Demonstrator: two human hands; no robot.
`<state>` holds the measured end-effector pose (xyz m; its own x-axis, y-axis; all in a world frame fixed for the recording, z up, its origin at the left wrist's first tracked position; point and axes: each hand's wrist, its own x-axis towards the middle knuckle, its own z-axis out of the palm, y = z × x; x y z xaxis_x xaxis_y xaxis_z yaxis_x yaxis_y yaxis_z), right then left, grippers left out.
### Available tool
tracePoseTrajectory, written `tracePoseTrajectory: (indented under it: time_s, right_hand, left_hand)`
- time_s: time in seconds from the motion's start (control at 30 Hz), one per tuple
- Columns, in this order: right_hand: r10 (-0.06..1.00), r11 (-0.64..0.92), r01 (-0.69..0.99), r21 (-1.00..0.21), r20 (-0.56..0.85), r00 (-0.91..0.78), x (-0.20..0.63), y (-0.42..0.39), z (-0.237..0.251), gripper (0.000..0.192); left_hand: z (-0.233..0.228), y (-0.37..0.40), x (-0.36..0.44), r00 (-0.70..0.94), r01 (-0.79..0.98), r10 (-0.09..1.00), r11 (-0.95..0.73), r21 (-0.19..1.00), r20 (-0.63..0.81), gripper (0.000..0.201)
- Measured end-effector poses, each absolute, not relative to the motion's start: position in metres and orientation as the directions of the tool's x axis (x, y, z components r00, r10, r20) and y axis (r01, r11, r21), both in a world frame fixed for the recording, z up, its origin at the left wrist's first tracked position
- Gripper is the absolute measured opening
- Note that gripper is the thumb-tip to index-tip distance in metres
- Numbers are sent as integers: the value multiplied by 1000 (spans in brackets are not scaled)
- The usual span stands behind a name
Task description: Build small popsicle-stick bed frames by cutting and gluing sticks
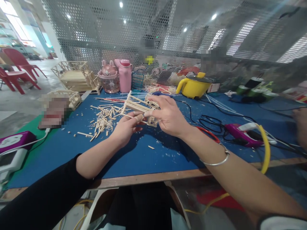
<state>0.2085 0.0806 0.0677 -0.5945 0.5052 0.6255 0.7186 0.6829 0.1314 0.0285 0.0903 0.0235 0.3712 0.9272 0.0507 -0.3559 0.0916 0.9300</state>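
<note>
Between both hands, a small wooden stick frame [136,106] is held tilted just above the blue table. My left hand [127,127] pinches its near lower edge between thumb and fingers. From the right, my right hand [169,115] grips the frame's other end, with the thumb along its sticks and the fingers curled over the top. The fingers hide part of that end. Beside the left hand lies a loose pile of short wooden sticks [103,120] with crumbs and shavings. One small offcut [151,147] rests on the table below the hands.
Finished-looking stick frames [76,76] stand at the back left. A pink bottle [124,76] and a yellow pot [195,86] stand before a perforated metal screen [96,38]. Black cables [211,123] and a purple device [243,135] lie to the right; a phone [54,111] is at left.
</note>
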Motion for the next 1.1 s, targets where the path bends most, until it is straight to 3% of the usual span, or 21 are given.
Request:
tracePoseTrajectory:
  time_s: [0.47, 0.7, 1.1]
  right_hand:
    - [482, 685, 718, 125, 661, -575, 210, 81, 58, 34]
    - [453, 704, 710, -18, 781, -430, 215, 73, 56, 37]
    - [493, 649, 760, 30, 745, -449, 224, 70, 47, 36]
  left_hand:
    - [25, 90, 28, 358, -365, 933, 103, 925, 38, 19]
    - [24, 90, 28, 362, -364, 932, 106, 925, 35, 21]
    - [25, 90, 29, 350, -354, 937, 109, 929, 23, 22]
